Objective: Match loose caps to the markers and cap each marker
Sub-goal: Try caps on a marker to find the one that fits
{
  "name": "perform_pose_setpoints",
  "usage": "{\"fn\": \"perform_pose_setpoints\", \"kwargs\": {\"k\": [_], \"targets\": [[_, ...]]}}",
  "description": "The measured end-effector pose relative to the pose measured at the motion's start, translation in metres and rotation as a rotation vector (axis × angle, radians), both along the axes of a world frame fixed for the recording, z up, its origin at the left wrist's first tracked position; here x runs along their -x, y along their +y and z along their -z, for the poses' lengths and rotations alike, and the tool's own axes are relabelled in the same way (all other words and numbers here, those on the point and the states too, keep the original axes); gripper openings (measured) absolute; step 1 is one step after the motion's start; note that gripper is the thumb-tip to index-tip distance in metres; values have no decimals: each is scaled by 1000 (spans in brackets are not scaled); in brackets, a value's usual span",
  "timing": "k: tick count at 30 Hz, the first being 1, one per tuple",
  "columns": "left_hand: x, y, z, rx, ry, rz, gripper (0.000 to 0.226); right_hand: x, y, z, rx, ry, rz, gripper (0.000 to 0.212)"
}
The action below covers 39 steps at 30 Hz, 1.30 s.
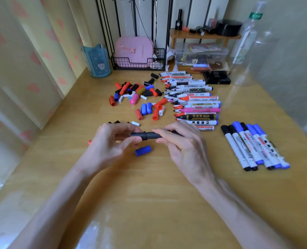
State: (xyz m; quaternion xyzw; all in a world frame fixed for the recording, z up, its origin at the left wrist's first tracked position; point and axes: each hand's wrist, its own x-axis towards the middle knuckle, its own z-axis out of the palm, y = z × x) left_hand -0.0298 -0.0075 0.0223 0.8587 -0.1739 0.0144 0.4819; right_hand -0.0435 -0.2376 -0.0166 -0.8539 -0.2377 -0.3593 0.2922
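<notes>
The left hand (pixel 111 141) pinches a black cap (pixel 137 135) and the right hand (pixel 181 141) grips the black marker (pixel 152 135). Cap and marker meet between the two hands. A blue cap (pixel 143 150) lies on the table (pixel 149 194) just below them. Behind are the loose caps (pixel 136 92).

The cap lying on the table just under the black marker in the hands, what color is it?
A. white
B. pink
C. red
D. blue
D: the cap on the table, beside the black marker that the left hand and right hand hold, is blue.
</notes>
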Motion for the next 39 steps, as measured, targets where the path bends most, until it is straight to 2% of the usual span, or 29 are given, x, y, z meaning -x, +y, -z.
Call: {"fn": "perform_pose_setpoints", "kwargs": {"k": [4,7,10,13,19,24,27,29,32,36,39], "targets": [[4,-6,7,-34,-78,47,19,0,-5,4,-14,28,0,21],[4,-10,10,-85,-228,67,15,1,-7,7,-38,60,19,21],[3,-10,11,-104,-300,77,14,1,-7,7,-52,125,4,22],[2,-6,15,-123,-323,79,14,2,-7,5,-26,199,-15,23],[-4,-4,20,-266,-231,105,18,-4,-12,2,144,394,-1,37],[0,-1,19,-296,-164,141,18,0,-11,-1,119,267,-25,27],[-2,3,19,-297,-129,125,22,0,-12,-5,124,120,23,17],[-4,9,20,-300,-103,110,21,-4,-22,-6,114,71,74,19],[-6,14,22,-324,-104,54,13,-9,-38,-2,66,122,140,27],[-10,19,22,-354,-200,18,20,-10,-38,1,39,186,141,26],[-12,25,23,-384,-200,-23,24,-9,-34,0,33,204,126,26]]}}
